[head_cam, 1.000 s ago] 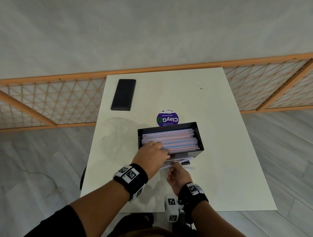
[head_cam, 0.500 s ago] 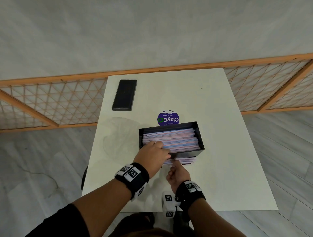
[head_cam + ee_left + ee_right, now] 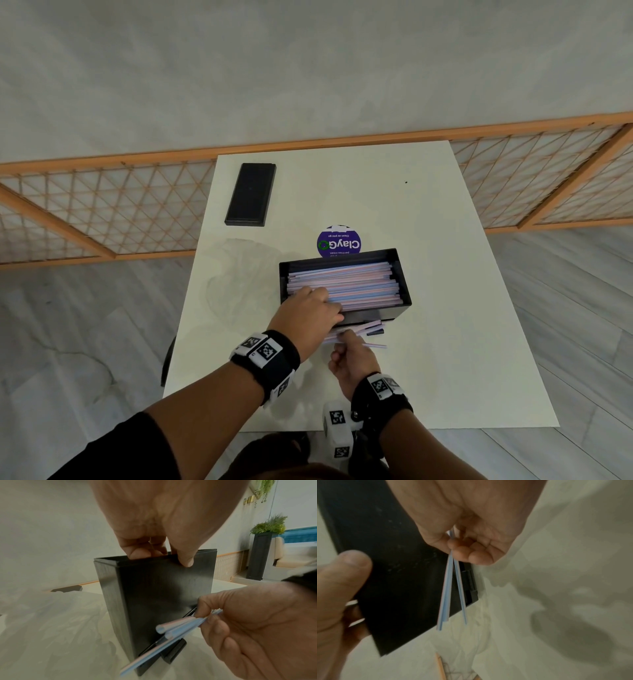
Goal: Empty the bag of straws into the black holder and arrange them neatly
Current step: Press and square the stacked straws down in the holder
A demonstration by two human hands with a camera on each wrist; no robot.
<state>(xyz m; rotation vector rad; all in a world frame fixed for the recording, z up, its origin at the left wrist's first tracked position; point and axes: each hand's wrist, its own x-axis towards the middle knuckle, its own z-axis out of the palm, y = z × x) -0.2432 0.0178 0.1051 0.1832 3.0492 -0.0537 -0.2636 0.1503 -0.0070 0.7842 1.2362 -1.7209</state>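
Black holder (image 3: 404,274) at table (image 3: 445,342) centre, nearly full of straws (image 3: 346,282) laid flat in even rows; left hand (image 3: 310,313) clamped over its near rim at 7 o'clock, thumb outside, fingers inside. Right hand (image 3: 352,359) at 6 o'clock, pinching a few loose straws (image 3: 180,628) at the dispensing slot. Judged nearly finished: only these strays left to return and level; bag not clearly visible

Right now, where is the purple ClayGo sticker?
In the head view, the ClayGo sticker lies on the white table just behind the black holder, mid-table, right of the flat black lid.
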